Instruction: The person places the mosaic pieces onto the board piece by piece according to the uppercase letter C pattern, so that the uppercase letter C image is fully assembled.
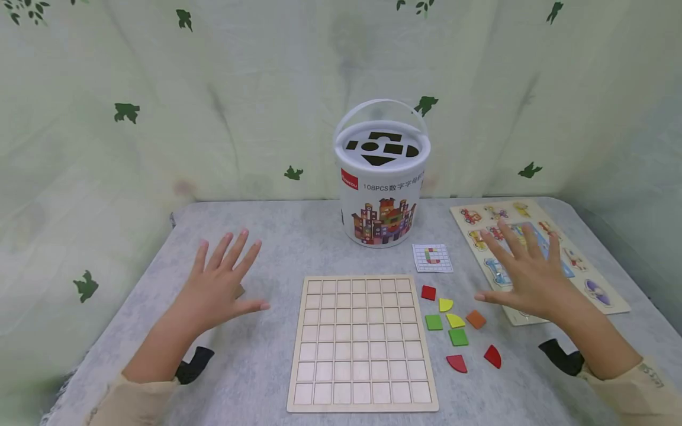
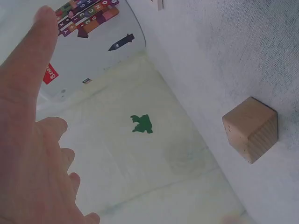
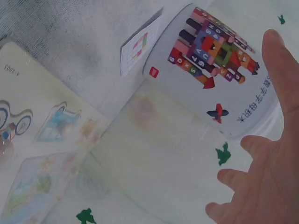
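Note:
Both hands hover over the table with fingers spread and nothing held. In the head view the left hand (image 1: pixel 218 296) is left of a wooden grid board (image 1: pixel 367 343). A plain wooden cube (image 2: pixel 251 129) sits on the cloth near it, mostly hidden behind that hand in the head view. The right hand (image 1: pixel 535 284) is above the edge of a wooden picture puzzle (image 1: pixel 613 299). Between the board and that hand lie flat pieces: a red square (image 1: pixel 428 292), an orange square (image 1: pixel 476 319), green squares (image 1: pixel 458 337), yellow quarter circles (image 1: pixel 446 305) and red quarter circles (image 1: pixel 492 356).
A white lidded bucket (image 1: pixel 380 183) with shaped holes and a raised handle stands at the back. A small pattern card (image 1: pixel 432 258) leans or lies in front of it. Grey cloth (image 1: pixel 256 378) covers the table, and a leaf-print curtain (image 1: pixel 240 118) hangs behind.

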{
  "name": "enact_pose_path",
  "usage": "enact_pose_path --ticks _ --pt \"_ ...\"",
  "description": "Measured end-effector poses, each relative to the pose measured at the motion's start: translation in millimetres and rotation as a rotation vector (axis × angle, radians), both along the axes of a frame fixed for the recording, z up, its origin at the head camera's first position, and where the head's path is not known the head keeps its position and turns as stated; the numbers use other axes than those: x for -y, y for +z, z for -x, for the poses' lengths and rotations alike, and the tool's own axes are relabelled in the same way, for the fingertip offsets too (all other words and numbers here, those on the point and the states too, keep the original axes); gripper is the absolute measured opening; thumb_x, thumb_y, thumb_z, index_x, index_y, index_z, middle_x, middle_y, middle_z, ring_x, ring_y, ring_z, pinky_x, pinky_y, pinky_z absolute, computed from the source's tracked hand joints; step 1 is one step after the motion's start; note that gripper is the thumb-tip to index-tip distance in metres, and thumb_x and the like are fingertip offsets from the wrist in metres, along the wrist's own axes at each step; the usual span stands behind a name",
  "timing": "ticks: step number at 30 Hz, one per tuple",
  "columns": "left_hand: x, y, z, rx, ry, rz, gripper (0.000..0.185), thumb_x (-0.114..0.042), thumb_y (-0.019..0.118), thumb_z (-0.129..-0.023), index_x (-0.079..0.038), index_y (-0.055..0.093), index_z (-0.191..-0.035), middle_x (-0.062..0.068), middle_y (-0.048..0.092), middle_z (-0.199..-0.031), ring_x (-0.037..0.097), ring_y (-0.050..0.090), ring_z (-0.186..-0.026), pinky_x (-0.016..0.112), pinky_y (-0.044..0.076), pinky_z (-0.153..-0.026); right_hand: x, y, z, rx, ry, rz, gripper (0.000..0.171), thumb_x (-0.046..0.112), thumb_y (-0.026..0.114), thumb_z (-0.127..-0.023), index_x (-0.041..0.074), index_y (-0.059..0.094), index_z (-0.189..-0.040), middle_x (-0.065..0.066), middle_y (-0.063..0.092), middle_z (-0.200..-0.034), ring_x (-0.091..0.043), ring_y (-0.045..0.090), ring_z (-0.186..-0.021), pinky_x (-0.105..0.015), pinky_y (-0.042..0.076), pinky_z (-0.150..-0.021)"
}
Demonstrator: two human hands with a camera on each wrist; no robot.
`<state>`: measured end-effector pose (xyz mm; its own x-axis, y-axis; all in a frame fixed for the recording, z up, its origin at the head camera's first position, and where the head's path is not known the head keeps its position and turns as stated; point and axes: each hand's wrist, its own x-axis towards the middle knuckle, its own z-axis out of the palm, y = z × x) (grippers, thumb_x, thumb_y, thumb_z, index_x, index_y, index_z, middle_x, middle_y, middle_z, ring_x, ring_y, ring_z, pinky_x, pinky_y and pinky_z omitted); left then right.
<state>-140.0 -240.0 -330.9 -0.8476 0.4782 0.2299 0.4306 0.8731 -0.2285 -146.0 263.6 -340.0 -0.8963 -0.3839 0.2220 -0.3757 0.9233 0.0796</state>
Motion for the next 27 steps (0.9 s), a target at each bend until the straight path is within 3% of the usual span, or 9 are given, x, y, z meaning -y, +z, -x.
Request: enact_pose_path --ticks 6,9,13,18,21,27 --pt "-6 -7.0 -5.5 -0.003 -0.074 -0.059 0.096 -0.071 0.04 -0.063 -0.016 0.008 -0.134 0.008 0.0 -0.138 0.028 0.003 -0.123 0.049 0.004 -0.094 7 -6.4 0.5 0.035 0.06 0.11 0.1 0.067 0.053 -0.057 0.021 0.008 -0.134 -0.009 0.002 -0.137 -0.033 -0.004 -0.121 -0.053 -0.014 -0.088" --pt "-12 -12.6 -9.3 0.002 -0.107 -0.092 0.096 -0.069 0.042 -0.063 -0.015 0.008 -0.134 0.008 0.001 -0.138 0.028 0.005 -0.123 0.048 0.008 -0.094 12 -11.2 -1.0 0.09 0.103 0.199 0.097 0.063 0.056 -0.058 0.021 0.013 -0.134 -0.01 0.012 -0.135 -0.033 0.008 -0.12 -0.057 0.002 -0.089" --pt "-21 -25.3 -16.5 0.034 -0.134 -0.159 0.095 -0.068 0.043 -0.064 -0.015 0.008 -0.134 0.006 0.002 -0.138 0.026 0.005 -0.123 0.045 0.012 -0.094 19 -19.7 -5.1 0.26 0.113 0.342 0.088 0.052 0.063 -0.06 0.024 0.019 -0.132 -0.006 0.022 -0.132 -0.029 0.022 -0.116 -0.053 0.024 -0.085" --pt "-32 -45.2 -24.9 0.097 -0.158 -0.257 0.093 -0.065 0.045 -0.066 -0.013 0.009 -0.134 0.004 0.003 -0.138 0.024 0.008 -0.123 0.043 0.017 -0.092 24 -34.3 -12.1 0.516 0.056 0.498 0.072 0.038 0.064 -0.067 0.026 0.027 -0.128 0.0 0.03 -0.128 -0.024 0.033 -0.11 -0.045 0.036 -0.081" --pt "-37 -55.9 -29.8 0.169 -0.163 -0.322 0.093 -0.063 0.048 -0.066 -0.013 0.009 -0.134 0.004 0.007 -0.137 0.025 0.013 -0.122 0.042 0.02 -0.092 27 -44.5 -15.2 0.6 0.054 0.56 0.063 0.034 0.063 -0.07 0.023 0.034 -0.126 0.0 0.038 -0.122 -0.021 0.043 -0.1 -0.036 0.042 -0.075" --pt "-42 -71.9 -39.6 0.461 -0.082 -0.461 0.085 -0.058 0.049 -0.069 -0.019 0.01 -0.134 -0.002 0.012 -0.136 0.016 0.014 -0.122 0.037 0.022 -0.094 26 -65.3 -13.6 0.624 0.163 0.579 0.041 0.025 0.059 -0.076 0.018 0.048 -0.115 0.006 0.052 -0.099 -0.009 0.048 -0.078 -0.023 0.043 -0.067"
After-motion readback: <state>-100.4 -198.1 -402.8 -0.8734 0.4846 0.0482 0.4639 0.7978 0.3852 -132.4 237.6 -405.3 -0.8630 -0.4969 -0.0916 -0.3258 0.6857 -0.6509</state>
